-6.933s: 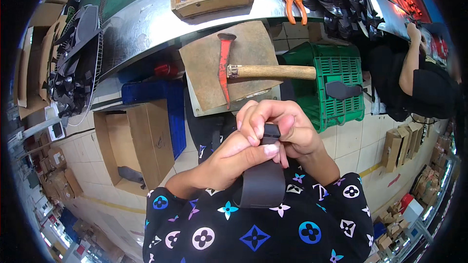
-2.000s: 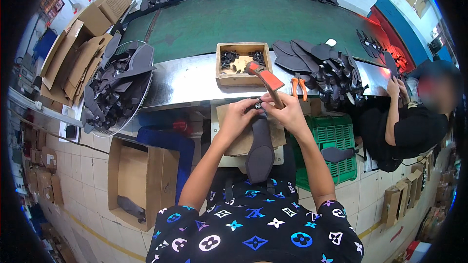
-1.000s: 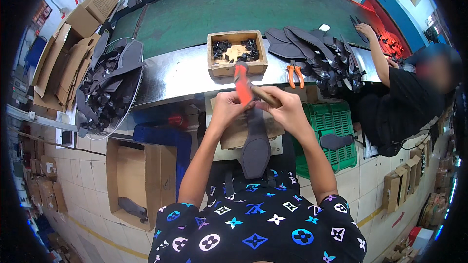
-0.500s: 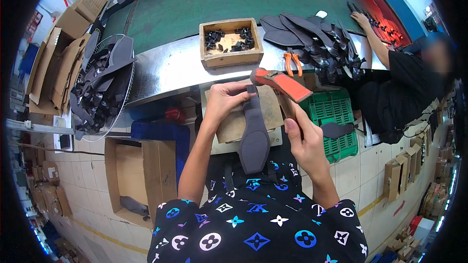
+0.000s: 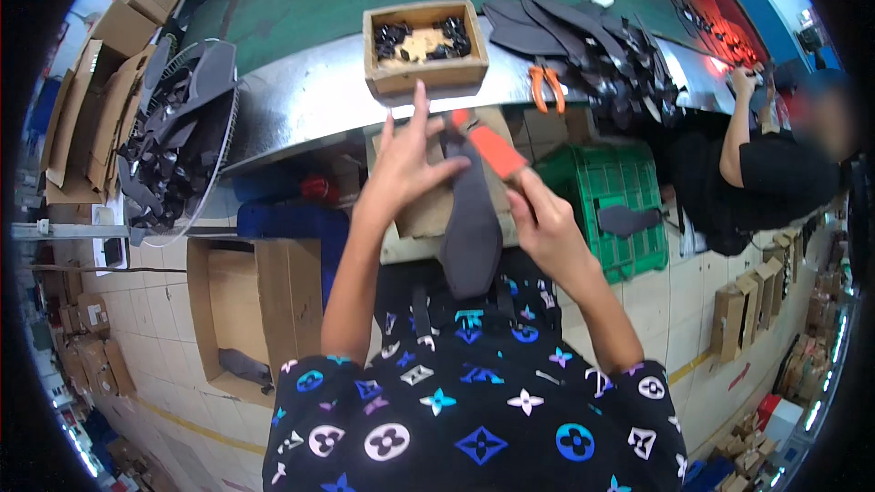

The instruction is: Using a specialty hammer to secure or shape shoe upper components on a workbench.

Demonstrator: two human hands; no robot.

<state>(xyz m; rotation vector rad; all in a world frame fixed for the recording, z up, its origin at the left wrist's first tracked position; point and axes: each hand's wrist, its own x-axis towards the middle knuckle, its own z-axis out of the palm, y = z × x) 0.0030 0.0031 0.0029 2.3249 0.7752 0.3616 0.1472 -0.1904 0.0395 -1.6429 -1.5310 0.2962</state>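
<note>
In front of me a dark grey shoe sole (image 5: 471,228) lies lengthwise on a worn work block (image 5: 417,214), its wide end toward my body. My left hand (image 5: 406,159) is open with fingers spread, its thumb reaching over the edge of the sole's narrow far part. My right hand (image 5: 551,232) is closed round the handle of a hammer with an orange head (image 5: 497,148). The hammer head is over the sole's far end and hides part of it. I cannot tell whether it touches.
A wooden box (image 5: 424,82) of small black parts stands on the metal bench edge, left of orange-handled pliers (image 5: 547,88) and piled soles (image 5: 556,36). A wire basket (image 5: 223,141) of soles is at left, a green crate (image 5: 606,169) at right. A co-worker (image 5: 756,164) sits far right.
My left hand has let go of the sole's far end and spread its fingers. The hammer head has come down over that end. The co-worker's hand has drawn back to the right.
</note>
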